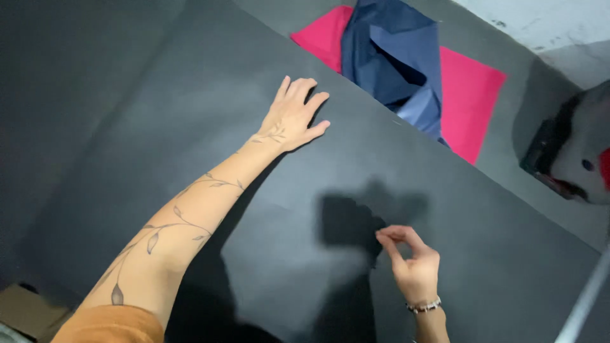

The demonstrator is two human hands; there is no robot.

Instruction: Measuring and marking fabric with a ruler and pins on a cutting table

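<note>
Here we are, looking down over a big black sheet (210, 159) spread wide across the work surface, and our left hand (293, 114) is pressed flat on it right at its far edge, fingers (304, 89) spread and holding nothing, just pinning the sheet down. Down near the sheet's near edge our right hand (412, 263) has thumb and forefinger pinched narrow; whether there's something tiny between them, we can't tell. The sheet lies directly under both hands, touching the left palm, with the right fingertips just at its surface. By our reckoning the sheet is laid out mostly flat but with a faint crease line running across it, so smoothing or marking looks unfinished. Beyond the far edge, a red sheet (473, 95) lies with crumpled navy paper (391, 57) on top.
</note>
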